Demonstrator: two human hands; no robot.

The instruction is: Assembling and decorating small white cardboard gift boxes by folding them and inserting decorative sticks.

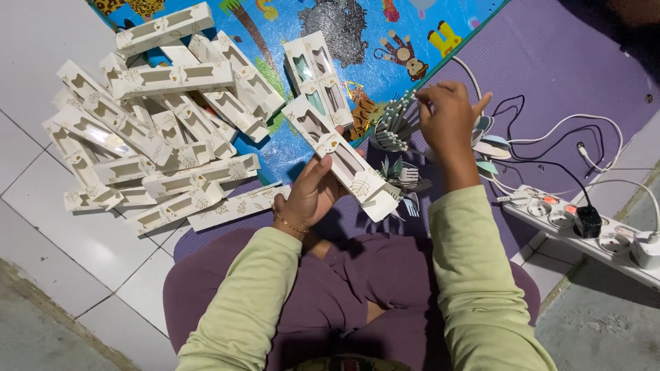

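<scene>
Left hand (309, 196) grips box (340, 158); right hand (447, 120) touches cutlery bundle (395, 124).

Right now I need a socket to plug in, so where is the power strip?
In the head view the white power strip lies at the right edge on the floor, beside the purple mat, right of the right hand.

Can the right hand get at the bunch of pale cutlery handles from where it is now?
Probably yes. The right hand sits right at the bunch of cutlery handles, fingertips by its top, nothing between them. The left hand holds a windowed box lower down, clear of it.
</scene>
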